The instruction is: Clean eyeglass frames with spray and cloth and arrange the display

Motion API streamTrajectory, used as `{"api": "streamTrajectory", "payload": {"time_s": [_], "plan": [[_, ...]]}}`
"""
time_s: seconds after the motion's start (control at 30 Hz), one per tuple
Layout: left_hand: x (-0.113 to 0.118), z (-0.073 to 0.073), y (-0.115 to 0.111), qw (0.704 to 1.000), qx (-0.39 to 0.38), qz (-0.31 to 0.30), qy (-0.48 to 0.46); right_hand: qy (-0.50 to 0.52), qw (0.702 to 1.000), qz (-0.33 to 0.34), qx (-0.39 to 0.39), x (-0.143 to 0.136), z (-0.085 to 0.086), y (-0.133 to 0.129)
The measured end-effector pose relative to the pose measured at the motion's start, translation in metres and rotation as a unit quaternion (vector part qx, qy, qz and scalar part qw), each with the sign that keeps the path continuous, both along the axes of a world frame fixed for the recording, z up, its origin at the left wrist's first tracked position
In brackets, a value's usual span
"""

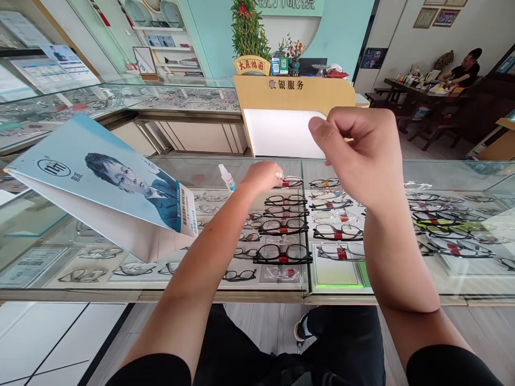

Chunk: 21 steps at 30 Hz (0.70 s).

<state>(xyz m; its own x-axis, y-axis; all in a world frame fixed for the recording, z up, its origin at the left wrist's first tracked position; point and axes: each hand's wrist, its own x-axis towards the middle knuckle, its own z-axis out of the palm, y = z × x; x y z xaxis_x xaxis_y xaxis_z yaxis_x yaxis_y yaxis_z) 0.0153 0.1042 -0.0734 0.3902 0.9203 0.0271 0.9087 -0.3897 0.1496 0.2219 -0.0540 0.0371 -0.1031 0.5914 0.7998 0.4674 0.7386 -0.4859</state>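
Observation:
My left hand (262, 177) reaches to the far side of the glass counter, its fingers closed at the left end of a pair of glasses (293, 183). A small white spot shows at its fingertips; I cannot tell what it is. Raised over the counter, my right hand (364, 147) is curled into a loose fist, with its palm hidden and nothing sticking out. Below and between the hands lie rows of glasses, among them a black-framed pair (282, 254) with a red tag at the bridge. A small white bottle (227, 178) stands left of my left hand.
A folded blue display card (108, 177) stands on the counter (265, 296) at left, beside my left forearm. More glasses (453, 249) lie at right. Behind are a wooden cashier desk (298, 94) and a plant (249, 32). A person (466, 69) sits at a far table.

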Motion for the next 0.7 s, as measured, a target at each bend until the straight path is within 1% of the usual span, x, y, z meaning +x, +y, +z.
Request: {"api": "streamTrajectory", "payload": {"time_s": [0.1, 0.17, 0.23, 0.33, 0.43, 0.53, 0.6, 0.7], "plan": [[-0.009, 0.026, -0.012, 0.994, 0.033, 0.001, -0.104, 0.008, 1.0, 0.009, -0.005, 0.001, -0.001, 0.002], [-0.013, 0.044, -0.024, 0.98, 0.063, -0.014, -0.188, 0.012, 1.0, 0.013, -0.01, 0.002, -0.002, 0.004], [-0.016, 0.06, -0.038, 0.957, 0.091, -0.043, -0.271, 0.014, 1.0, 0.016, -0.015, 0.002, -0.003, 0.006], [-0.016, 0.078, -0.058, 0.911, 0.115, -0.074, -0.389, 0.021, 0.999, 0.028, -0.025, 0.004, -0.004, 0.009], [-0.014, 0.089, -0.075, 0.866, 0.094, -0.075, -0.485, 0.039, 0.997, 0.044, -0.046, 0.006, -0.006, 0.014], [-0.012, 0.095, -0.085, 0.827, 0.061, -0.078, -0.553, 0.068, 0.993, 0.058, -0.073, 0.006, -0.008, 0.019], [-0.01, 0.097, -0.09, 0.808, 0.053, -0.076, -0.582, 0.072, 0.991, 0.077, -0.085, 0.006, -0.009, 0.021], [-0.007, 0.099, -0.094, 0.791, 0.033, -0.079, -0.605, 0.05, 0.986, 0.129, -0.098, 0.005, -0.011, 0.023]]}}
